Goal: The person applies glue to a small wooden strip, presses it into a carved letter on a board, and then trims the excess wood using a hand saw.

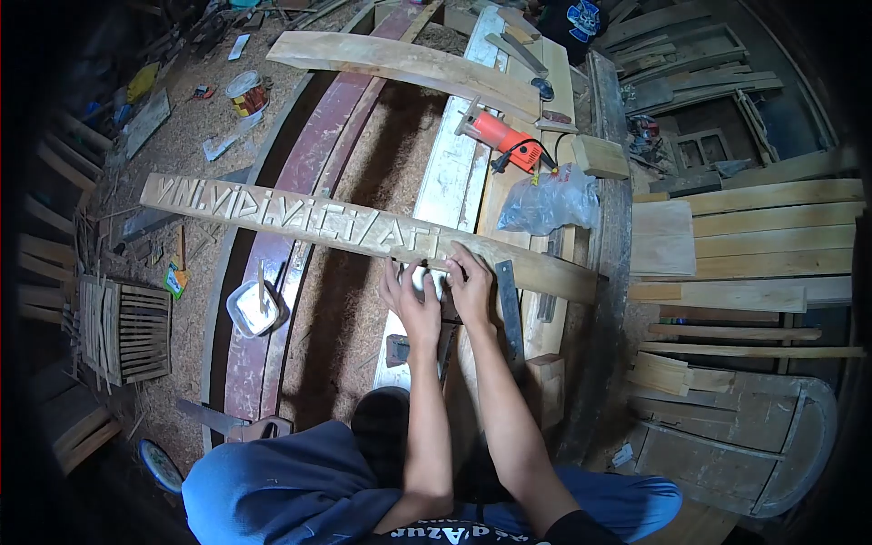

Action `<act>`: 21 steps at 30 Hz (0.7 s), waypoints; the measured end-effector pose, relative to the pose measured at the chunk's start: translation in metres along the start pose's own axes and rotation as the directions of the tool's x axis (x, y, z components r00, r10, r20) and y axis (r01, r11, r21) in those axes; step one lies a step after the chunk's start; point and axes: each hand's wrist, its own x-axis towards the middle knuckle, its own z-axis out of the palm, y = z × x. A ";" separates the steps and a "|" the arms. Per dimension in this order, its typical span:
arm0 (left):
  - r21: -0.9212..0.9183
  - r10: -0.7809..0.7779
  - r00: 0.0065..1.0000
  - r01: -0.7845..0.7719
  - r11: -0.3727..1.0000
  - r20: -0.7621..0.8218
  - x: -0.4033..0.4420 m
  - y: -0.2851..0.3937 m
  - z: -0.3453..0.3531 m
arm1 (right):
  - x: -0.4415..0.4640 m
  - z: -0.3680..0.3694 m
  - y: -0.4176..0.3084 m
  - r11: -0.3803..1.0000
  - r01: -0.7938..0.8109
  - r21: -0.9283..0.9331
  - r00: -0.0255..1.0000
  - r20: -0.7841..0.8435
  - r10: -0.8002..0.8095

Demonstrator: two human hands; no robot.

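A long wooden board (313,221) lies crosswise in front of me, with raised wooden letters (263,205) along its left and middle part. My left hand (413,307) is at the board's near edge, its fingers bent and apart, with no held object visible. Beside it, my right hand (470,286) has thumb and fingers drawn together by the last letters; whatever is between the fingertips is too small to make out. A flat dark metal bar (510,309) lies just right of my right hand, its upper end on the board.
A red power tool (502,140) and a clear plastic bag (549,202) sit beyond the board. On the left, a white tub (252,309) holds a stick. A handsaw (222,421) lies near my knee. Another plank (404,68) spans the far side. Wood pieces (772,222) are stacked right.
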 end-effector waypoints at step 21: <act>0.250 -0.172 0.960 0.227 0.941 -0.221 0.024 0.001 0.036 | 0.009 0.005 0.010 0.998 -0.047 -0.035 0.996 -0.082 0.044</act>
